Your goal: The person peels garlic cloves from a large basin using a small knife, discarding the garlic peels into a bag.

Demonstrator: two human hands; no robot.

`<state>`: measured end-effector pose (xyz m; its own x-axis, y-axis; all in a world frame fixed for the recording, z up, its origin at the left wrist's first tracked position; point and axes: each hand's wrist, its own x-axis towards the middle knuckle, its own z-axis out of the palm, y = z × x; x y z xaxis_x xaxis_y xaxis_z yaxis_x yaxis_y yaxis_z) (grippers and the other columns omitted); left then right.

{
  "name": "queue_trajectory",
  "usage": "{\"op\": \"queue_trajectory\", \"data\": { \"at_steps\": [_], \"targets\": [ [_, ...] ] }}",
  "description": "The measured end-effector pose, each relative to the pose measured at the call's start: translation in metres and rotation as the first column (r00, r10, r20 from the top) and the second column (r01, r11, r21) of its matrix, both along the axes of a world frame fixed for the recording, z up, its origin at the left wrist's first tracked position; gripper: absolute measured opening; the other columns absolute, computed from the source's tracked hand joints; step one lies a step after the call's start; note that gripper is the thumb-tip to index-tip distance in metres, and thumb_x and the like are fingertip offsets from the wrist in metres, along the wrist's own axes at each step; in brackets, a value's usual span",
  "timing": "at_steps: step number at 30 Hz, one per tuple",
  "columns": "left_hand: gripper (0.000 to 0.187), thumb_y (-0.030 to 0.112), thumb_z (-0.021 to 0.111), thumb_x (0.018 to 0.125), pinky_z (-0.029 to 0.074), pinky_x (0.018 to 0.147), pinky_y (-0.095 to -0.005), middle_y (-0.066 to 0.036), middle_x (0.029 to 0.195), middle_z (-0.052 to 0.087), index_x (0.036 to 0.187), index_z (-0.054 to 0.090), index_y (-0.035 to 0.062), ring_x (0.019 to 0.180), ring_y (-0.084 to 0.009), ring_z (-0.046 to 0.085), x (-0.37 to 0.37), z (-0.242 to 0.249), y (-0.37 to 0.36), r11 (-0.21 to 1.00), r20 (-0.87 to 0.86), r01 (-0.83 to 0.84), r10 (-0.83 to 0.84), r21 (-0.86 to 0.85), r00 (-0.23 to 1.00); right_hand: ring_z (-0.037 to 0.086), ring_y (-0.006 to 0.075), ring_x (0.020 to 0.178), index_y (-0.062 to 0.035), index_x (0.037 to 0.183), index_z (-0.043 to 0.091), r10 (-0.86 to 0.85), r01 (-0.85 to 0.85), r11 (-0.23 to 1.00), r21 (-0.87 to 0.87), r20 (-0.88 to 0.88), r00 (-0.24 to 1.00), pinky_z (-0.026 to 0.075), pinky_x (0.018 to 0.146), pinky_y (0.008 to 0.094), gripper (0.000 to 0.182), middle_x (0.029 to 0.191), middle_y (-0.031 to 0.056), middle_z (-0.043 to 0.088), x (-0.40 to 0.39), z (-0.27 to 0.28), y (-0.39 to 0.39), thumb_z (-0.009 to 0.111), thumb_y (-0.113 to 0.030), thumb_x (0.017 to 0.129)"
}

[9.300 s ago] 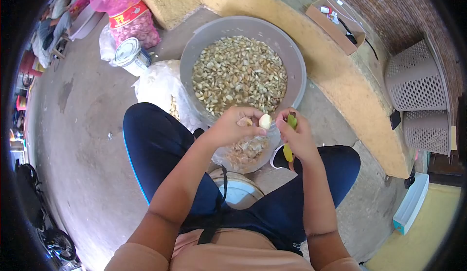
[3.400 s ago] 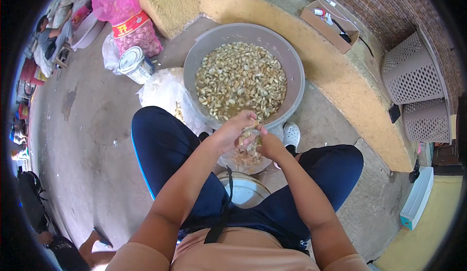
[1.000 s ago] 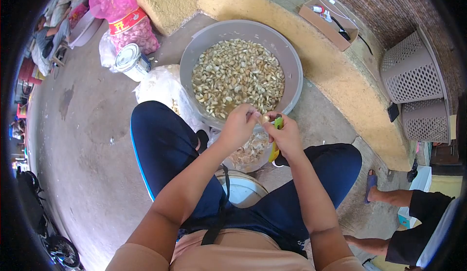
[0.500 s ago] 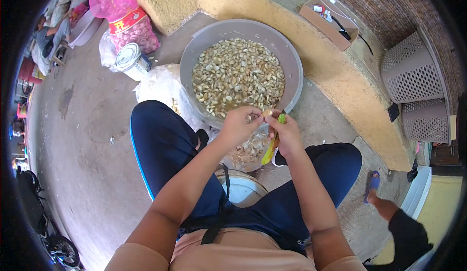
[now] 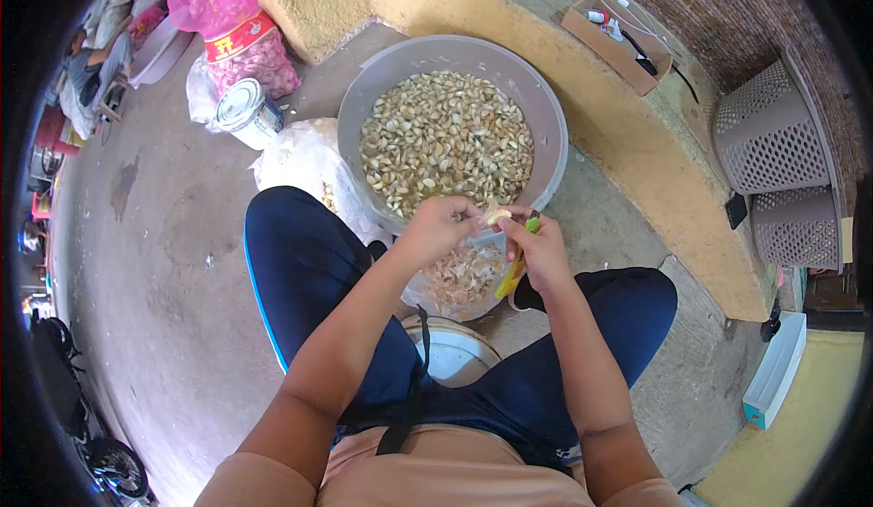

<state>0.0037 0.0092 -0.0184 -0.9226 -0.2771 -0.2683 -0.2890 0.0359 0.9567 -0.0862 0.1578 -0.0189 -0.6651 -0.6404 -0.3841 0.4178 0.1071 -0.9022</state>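
Observation:
Above the near rim of a grey tub, my two hands meet around a pale garlic clove with its skin partly loose. My left hand pinches the clove from the left with closed fingertips. In my right hand, thumb and finger press the clove's other side, while the remaining fingers wrap a small knife with a yellow-green handle; its blade is hardly visible. Many garlic cloves lie in liquid in the tub. Below my hands, a clear container holds papery garlic skins.
A white plastic bag and a paint pail stand left of the tub. Pink net sacks are behind them. A low yellow wall curves along the right, bearing a cardboard box and perforated baskets.
The clove looks paler, with skin now peeled up from it. My left hand has shifted slightly, and the knife has tilted a little. A passing person's leg at the lower right has left view.

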Motion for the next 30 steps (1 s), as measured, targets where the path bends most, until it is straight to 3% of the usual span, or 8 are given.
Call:
{"op": "queue_trajectory", "data": {
  "at_steps": [4, 11, 14, 17, 20, 23, 26, 30],
  "targets": [
    [0.013, 0.014, 0.059, 0.078, 0.04, 0.048, -0.0232, 0.0, 0.06, 0.055, 0.076, 0.06, 0.001, 0.051, -0.0064, 0.048, 0.0, -0.003, 0.001, 0.999, 0.016, 0.007, -0.008, 0.05, 1.0, 0.044, 0.0083, 0.045, 0.0023, 0.097, 0.055, -0.019, 0.029, 0.996, -0.082, 0.125, 0.992, 0.037, 0.043, 0.0222, 0.025, 0.068, 0.0051, 0.056, 0.001, -0.007, 0.0, 0.059, -0.013, 0.077],
    [0.013, 0.014, 0.059, 0.077, 0.042, 0.053, -0.0262, -0.004, 0.061, 0.056, 0.078, 0.059, 0.0007, 0.056, -0.0098, 0.051, -0.003, -0.014, 0.012, 0.964, -0.103, -0.1, 0.076, -0.248, 0.992, 0.042, 0.0081, 0.046, 0.0006, 0.096, 0.053, 0.01, 0.063, 0.98, -0.189, 0.361, 0.932, 0.037, 0.045, 0.0224, 0.022, 0.077, 0.0066, 0.056, 0.001, -0.009, 0.001, 0.056, -0.012, 0.079],
    [0.013, 0.013, 0.06, 0.076, 0.042, 0.056, -0.0266, -0.006, 0.064, 0.057, 0.078, 0.06, 0.0008, 0.059, -0.012, 0.053, -0.003, -0.016, 0.014, 0.942, -0.132, -0.162, 0.128, -0.293, 0.983, 0.043, 0.007, 0.045, 0.0023, 0.101, 0.053, -0.042, 0.043, 0.997, 0.067, -0.014, 0.999, 0.037, 0.042, 0.0213, 0.028, 0.081, 0.0066, 0.056, 0.006, -0.005, -0.004, 0.058, -0.014, 0.079],
    [0.013, 0.013, 0.061, 0.074, 0.043, 0.059, -0.0268, -0.007, 0.067, 0.059, 0.079, 0.06, 0.001, 0.061, -0.0139, 0.054, -0.003, -0.012, 0.014, 0.942, -0.108, -0.161, 0.135, -0.294, 0.985, 0.048, 0.0076, 0.047, 0.0049, 0.103, 0.054, -0.002, 0.048, 0.982, 0.183, -0.246, 0.969, 0.038, 0.04, 0.0208, 0.039, 0.074, 0.0045, 0.056, 0.012, 0.007, -0.007, 0.064, -0.02, 0.076],
    [0.012, 0.012, 0.061, 0.073, 0.043, 0.061, -0.0276, -0.008, 0.068, 0.059, 0.078, 0.06, 0.0012, 0.062, -0.0152, 0.054, -0.001, -0.011, 0.013, 0.947, -0.11, -0.12, 0.091, -0.299, 0.99, 0.049, 0.007, 0.047, 0.0045, 0.102, 0.055, 0.025, 0.048, 0.974, 0.222, -0.313, 0.949, 0.039, 0.041, 0.0211, 0.04, 0.073, 0.0039, 0.056, 0.017, 0.012, -0.008, 0.066, -0.022, 0.074],
    [0.012, 0.011, 0.061, 0.072, 0.043, 0.063, -0.0286, -0.008, 0.07, 0.059, 0.078, 0.059, 0.0015, 0.064, -0.0155, 0.054, -0.001, -0.012, 0.009, 0.958, -0.151, -0.077, 0.036, -0.276, 0.988, 0.047, 0.0062, 0.046, 0.0039, 0.102, 0.056, 0.096, -0.04, 0.975, 0.218, -0.252, 0.963, 0.039, 0.041, 0.0206, 0.039, 0.073, 0.0042, 0.056, 0.008, -0.003, -0.003, 0.066, -0.021, 0.074],
    [0.012, 0.012, 0.061, 0.072, 0.043, 0.064, -0.0286, -0.008, 0.07, 0.059, 0.078, 0.059, 0.0016, 0.065, -0.0157, 0.054, -0.002, -0.015, 0.002, 0.943, -0.146, -0.089, 0.044, -0.321, 0.988, 0.047, 0.0055, 0.047, 0.0022, 0.102, 0.056, 0.296, -0.154, 0.909, 0.387, -0.341, 0.892, 0.039, 0.042, 0.0196, 0.036, 0.076, 0.0049, 0.058, 0.002, -0.001, -0.001, 0.064, -0.019, 0.074],
    [0.014, 0.014, 0.062, 0.072, 0.043, 0.064, -0.0284, -0.008, 0.068, 0.058, 0.076, 0.058, 0.001, 0.065, -0.0163, 0.055, 0.001, -0.021, -0.013, 0.911, -0.124, -0.223, 0.192, -0.347, 0.974, 0.043, 0.0048, 0.045, 0.0025, 0.102, 0.057, 0.247, -0.21, 0.96, 0.187, -0.206, 0.947, 0.038, 0.042, 0.019, 0.029, 0.078, 0.0065, 0.059, 0.005, -0.001, 0.001, 0.059, -0.011, 0.075]
  ]
}}
